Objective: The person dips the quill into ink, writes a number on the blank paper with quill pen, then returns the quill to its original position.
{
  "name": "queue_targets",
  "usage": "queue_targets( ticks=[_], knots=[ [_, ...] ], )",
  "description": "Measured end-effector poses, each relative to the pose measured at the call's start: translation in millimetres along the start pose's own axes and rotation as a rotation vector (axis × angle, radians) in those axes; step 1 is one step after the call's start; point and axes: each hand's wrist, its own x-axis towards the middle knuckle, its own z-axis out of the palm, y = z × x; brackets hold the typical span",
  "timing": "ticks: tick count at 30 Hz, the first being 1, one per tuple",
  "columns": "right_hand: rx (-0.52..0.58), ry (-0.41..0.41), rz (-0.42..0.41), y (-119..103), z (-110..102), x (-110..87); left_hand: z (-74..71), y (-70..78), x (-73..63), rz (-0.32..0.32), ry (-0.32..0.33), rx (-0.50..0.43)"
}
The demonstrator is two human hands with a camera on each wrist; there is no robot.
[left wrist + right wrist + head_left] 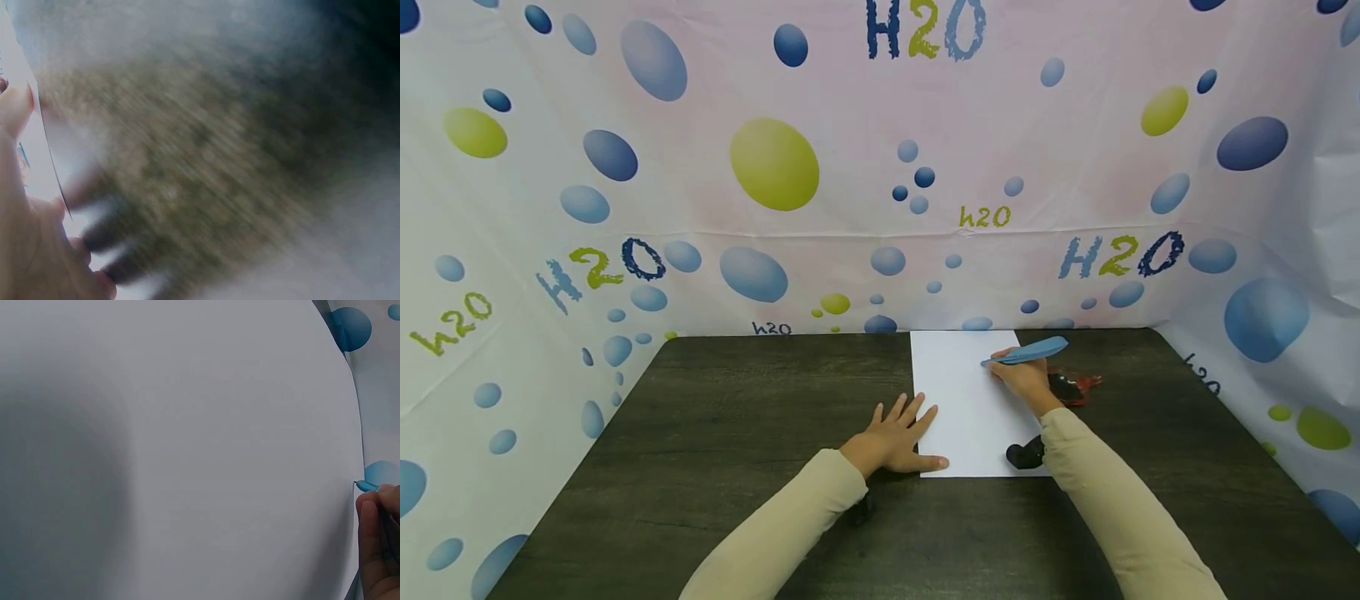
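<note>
A white sheet of paper (pixel 970 417) lies upright on the dark table. My left hand (pixel 895 442) rests with spread fingers across its left edge, the thumb on the sheet's lower left. Near the top right of the paper my right hand (pixel 1026 383) pinches a blue feather-shaped pen (pixel 1033 350), its tip pointing left at the sheet. In the right wrist view, the fingers (pixel 370 537) hold the pen (pixel 367 486) with its point at the paper. The left wrist view shows part of the left hand (pixel 37 250) beside the sheet; much there is blurred.
Just right of the right hand lies a red and black object (pixel 1078 387) of unclear kind. A black rounded piece (pixel 1026 454) shows by the right sleeve. Behind the table (pixel 775 400) hangs a white backdrop (pixel 850 117) with blue and green dots.
</note>
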Motion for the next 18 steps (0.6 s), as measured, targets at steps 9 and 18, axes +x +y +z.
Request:
queue_targets(
  ticks=[9,18],
  knots=[
    [-0.008,-0.001,0.010,-2.1,-0.8,-0.9,-1.0,0.0,-0.5,0.001,-0.003,-0.002],
    [-0.022,-0.018,0.005,-3.2,0.0,-0.3,0.1,-0.8,0.6,-0.001,-0.002,0.002]
  ],
)
